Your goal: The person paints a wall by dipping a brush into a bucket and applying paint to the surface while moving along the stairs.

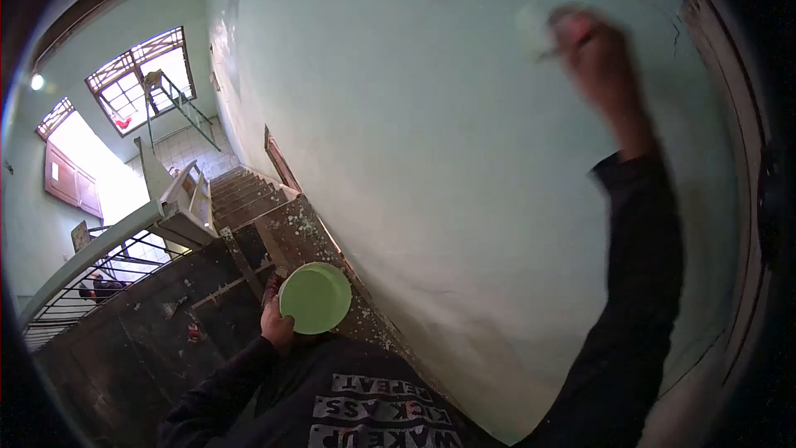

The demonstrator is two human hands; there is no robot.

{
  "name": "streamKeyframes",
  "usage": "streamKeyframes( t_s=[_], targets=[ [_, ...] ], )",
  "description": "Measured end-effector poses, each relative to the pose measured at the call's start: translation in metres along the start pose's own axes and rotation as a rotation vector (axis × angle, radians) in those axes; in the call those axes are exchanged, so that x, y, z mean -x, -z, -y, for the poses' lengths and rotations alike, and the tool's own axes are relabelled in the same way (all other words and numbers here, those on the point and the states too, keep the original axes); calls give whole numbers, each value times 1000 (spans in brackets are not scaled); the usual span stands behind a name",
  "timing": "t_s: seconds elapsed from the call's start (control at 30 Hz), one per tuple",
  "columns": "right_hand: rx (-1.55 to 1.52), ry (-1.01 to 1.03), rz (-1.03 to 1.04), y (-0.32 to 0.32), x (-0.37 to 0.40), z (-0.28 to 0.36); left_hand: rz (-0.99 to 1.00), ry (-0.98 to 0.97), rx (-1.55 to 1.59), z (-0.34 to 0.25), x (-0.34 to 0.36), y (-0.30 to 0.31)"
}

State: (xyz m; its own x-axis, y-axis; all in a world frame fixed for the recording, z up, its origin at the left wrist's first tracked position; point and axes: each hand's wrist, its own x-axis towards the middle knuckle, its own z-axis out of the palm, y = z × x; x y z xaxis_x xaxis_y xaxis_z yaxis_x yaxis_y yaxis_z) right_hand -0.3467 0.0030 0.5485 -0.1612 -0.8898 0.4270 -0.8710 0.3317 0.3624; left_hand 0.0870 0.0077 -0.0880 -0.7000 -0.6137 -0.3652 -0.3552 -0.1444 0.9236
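Green plastic, round and shallow: a bowl sits low in the middle of the view, just above the person's chest, its inside a flat even green, so what it holds cannot be made out. The left hand holds it from the lower left edge. Only the back of that hand and the thumb side show; the fingers are hidden under the bowl, with the grip closed on its rim.

High on the right, the right hand is raised against the pale green wall and smeared by motion blur. A pale patch lies at its fingertips, touching or just off the wall. Its shape is lost in the blur, and I cannot tell whether the grip is clenched on it. A dark sleeve runs down from the wrist and is cut off at the lower edge.

Paint-spattered stairs drop away below the bowl toward a bright window, which is washed out by glare. A ladder leans near it. A railing curves along the left, and beyond it the landing is too dark to read.
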Motion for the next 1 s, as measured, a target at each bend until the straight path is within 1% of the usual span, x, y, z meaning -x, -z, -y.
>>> streamKeyframes(
  t_s=[0.03, 0.07, 0.1, 0.13, 0.17, 0.2, 0.23, 0.27, 0.3, 0.33, 0.37, 0.4, 0.47, 0.5, 0.57, 0.6, 0.63, 0.67, 0.7, 0.73, 0.77, 0.8, 0.83, 0.87, 0.93, 1.0],
  targets=[
    [227, 129, -102, 32, -16, -22, 3, -4, -14, 0, 1, -1],
    [436, 52, -162, 56, -26, -37, 6, -9, -30, -2, 1, 0],
    [568, 217, -339, 83, -37, -38, 7, -15, -45, -2, 1, 1],
    [567, 210, -338, 89, -38, -14, 7, -21, -61, -3, 1, 2],
    [691, -60, -244, 89, -38, 31, 9, -21, -65, -3, 1, 2],
    [807, -331, -143, 88, -37, 55, 17, -16, -48, -6, 2, 2],
    [618, 30, -186, 65, -33, 13, 25, -13, -31, -8, 3, 2],
    [416, 386, -226, 30, -23, -30, 33, -12, -12, -12, 2, 1],
    [386, 289, -162, 5, 3, 7, 39, -11, 8, -14, 1, 1],
    [15, 85, -80, -31, 28, 31, 46, -11, 28, -15, 0, 1],
    [258, 90, 43, -69, 49, 44, 47, -16, 31, -15, -1, 0],
    [471, 259, -122, -92, 71, 62, 62, -32, 53, -12, -3, 0],
    [-32, 98, 297, -80, 87, 96, 76, -58, 81, -1, -8, -2],
    [-27, 99, 296, -78, 86, 90, 44, -86, 59, 13, -9, -4],
    [-57, 38, 232, -75, 82, 56, 15, -108, 37, 9, -5, -6],
    [-197, 66, 205, -57, 70, 26, 67, -37, 129, -19, 0, -1],
    [-42, -4, 165, -18, 52, 22, 120, 35, 219, -36, 3, 2],
    [14, 165, -50, 5, 45, -8, 126, 38, 215, -35, 4, 2],
    [99, 42, -5, 45, 30, -8, 133, 12, 167, -30, 3, 2],
    [276, -43, -81, 70, 25, -17, 140, -16, 120, -25, 2, 2],
    [495, 83, -190, 90, 22, -20, 148, -43, 73, -19, 1, 2],
    [522, 218, -297, 103, 17, -23, 158, -72, 28, -14, 0, 0],
    [685, 118, -323, 102, 19, 3, 167, -101, -17, -12, 0, -2],
    [849, 17, -350, 99, 21, 29, 173, -100, -16, -29, 4, -3],
    [541, 94, -114, 61, 39, -18, 200, 105, 389, -94, 19, -2],
    [243, 105, -44, 6, 84, 24, 211, 120, 366, -117, 22, -2]
  ],
)
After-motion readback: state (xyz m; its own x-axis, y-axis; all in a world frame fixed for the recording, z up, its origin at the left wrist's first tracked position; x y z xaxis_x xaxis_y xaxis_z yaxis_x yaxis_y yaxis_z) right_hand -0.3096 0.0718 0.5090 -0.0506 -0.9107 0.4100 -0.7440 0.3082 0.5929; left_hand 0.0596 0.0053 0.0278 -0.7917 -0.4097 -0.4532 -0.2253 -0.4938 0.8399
